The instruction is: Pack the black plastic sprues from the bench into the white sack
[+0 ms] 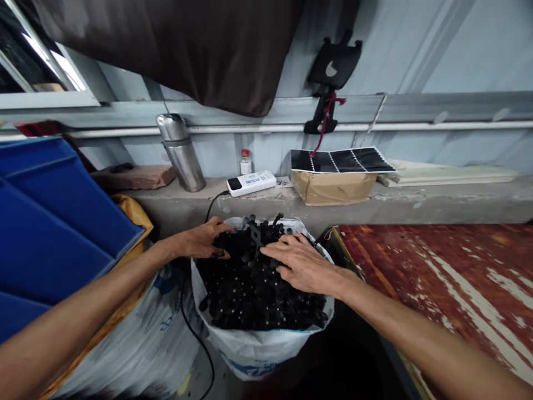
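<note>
A white woven sack [258,347] stands open, filled with small black parts [258,294]. My left hand [206,239] is at the sack's left rim, its fingers curled over black parts; whether it grips any cannot be made out. Over the right side of the heap lies my right hand [297,261], palm down with its fingers stretched out and touching the parts. The fingertips of both hands point inward, with black parts between them.
Behind the sack, a concrete ledge holds a steel flask [182,155], a small bottle [245,162], a white device [251,183] with a cable and a cardboard box [333,188]. Blue panels [54,222] stand left; a worn red board [449,266] lies right.
</note>
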The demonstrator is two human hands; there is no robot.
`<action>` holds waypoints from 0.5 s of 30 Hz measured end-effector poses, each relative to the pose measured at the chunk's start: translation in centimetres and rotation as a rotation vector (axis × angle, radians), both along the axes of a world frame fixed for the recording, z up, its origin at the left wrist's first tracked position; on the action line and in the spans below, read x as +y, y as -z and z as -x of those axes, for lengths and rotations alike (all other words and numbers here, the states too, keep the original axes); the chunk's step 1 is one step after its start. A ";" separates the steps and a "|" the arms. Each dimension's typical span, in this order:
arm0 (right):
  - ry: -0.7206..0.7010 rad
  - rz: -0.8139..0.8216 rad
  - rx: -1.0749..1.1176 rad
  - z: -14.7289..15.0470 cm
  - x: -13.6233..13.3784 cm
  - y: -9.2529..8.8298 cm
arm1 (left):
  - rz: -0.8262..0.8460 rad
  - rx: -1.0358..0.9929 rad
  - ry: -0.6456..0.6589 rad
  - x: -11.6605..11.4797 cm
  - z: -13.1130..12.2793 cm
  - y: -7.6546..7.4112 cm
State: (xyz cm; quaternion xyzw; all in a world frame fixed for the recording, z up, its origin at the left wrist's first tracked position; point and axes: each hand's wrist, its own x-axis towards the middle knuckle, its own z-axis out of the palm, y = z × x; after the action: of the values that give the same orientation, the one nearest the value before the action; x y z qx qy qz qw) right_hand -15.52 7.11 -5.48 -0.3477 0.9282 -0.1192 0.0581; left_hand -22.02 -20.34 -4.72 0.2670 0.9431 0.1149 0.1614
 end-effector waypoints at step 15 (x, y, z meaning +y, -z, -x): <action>-0.131 0.346 -0.045 0.9 -1.8 -0.1 | 0.313 0.119 -0.102 1.6 -1.6 -2.2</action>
State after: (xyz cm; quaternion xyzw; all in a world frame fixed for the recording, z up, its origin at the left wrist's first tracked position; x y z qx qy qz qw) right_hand -16.42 5.33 -5.38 -0.4095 0.8676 -0.2809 0.0255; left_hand -20.39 -18.75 -2.57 0.1966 0.9697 -0.0413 0.1388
